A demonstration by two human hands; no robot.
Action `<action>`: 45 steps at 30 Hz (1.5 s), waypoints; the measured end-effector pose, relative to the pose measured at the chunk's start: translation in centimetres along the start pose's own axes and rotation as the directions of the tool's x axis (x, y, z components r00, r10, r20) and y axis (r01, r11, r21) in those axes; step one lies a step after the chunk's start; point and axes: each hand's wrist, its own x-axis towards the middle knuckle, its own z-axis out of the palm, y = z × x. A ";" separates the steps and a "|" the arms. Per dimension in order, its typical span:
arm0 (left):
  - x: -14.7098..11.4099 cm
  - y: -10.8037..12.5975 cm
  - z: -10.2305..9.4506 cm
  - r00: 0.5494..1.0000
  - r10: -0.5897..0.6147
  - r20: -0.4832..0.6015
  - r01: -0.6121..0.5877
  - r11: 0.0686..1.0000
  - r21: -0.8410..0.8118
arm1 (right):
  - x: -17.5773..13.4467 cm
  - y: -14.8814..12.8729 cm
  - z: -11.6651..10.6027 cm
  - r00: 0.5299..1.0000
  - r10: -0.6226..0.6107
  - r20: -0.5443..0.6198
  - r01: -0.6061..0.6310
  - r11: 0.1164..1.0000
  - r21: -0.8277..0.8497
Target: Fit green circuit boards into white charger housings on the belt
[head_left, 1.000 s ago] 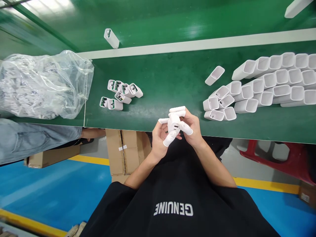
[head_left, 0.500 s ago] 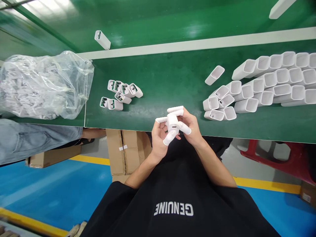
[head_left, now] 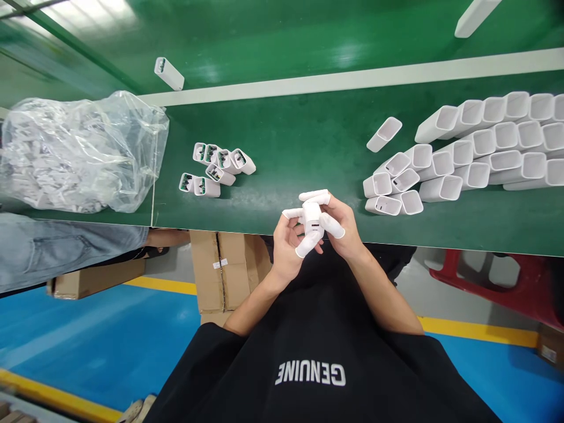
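Both my hands pinch one small white plastic housing [head_left: 312,215] above the table's front edge. A narrow dark slot shows on the side facing me. My left hand [head_left: 288,247] grips it from the left, its thumb below and a finger at its side. From the right, my right hand [head_left: 341,226] holds it between thumb and fingers. White finger covers sit on several fingertips and hide part of the housing. To the left stand several housings with green circuit boards [head_left: 215,164] inside. Open hollow housings [head_left: 449,188] are grouped in rows on the right.
A clear plastic bag [head_left: 83,153] full of white parts lies at the left. Beyond a pale rail [head_left: 308,88], a green belt [head_left: 282,35] carries two white pieces. Cardboard boxes [head_left: 229,270], a red stool [head_left: 497,282] and another person's leg [head_left: 66,249] are below table level.
The two white pieces beyond the rail have moved left. My hands and the held housing have shifted slightly right, and the housing's slot shows a little more clearly.
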 end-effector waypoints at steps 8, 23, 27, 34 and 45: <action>0.1 0.4 -0.5 0.998 -0.048 0.031 0.047 0.998 0.037 | 0.2 -0.2 0.1 1.000 -0.012 0.002 0.012 0.999 -0.049; 0.3 0.2 -0.3 0.999 -0.044 -0.011 0.044 0.999 0.010 | 0.3 -0.5 0.1 0.999 0.008 0.054 -0.007 1.000 -0.013; 0.3 0.0 -0.3 0.999 -0.033 -0.025 0.034 0.999 0.004 | 0.3 -0.6 0.1 0.998 0.011 0.056 -0.009 1.000 -0.022; 0.4 0.3 -0.2 0.998 -0.023 -0.063 0.022 1.000 -0.014 | 0.1 -0.8 0.2 0.997 0.040 0.064 -0.041 0.999 0.005; 0.4 0.2 -0.3 0.997 -0.042 -0.067 0.042 0.999 -0.012 | -0.2 -0.8 0.2 0.996 0.067 0.065 -0.069 0.997 0.031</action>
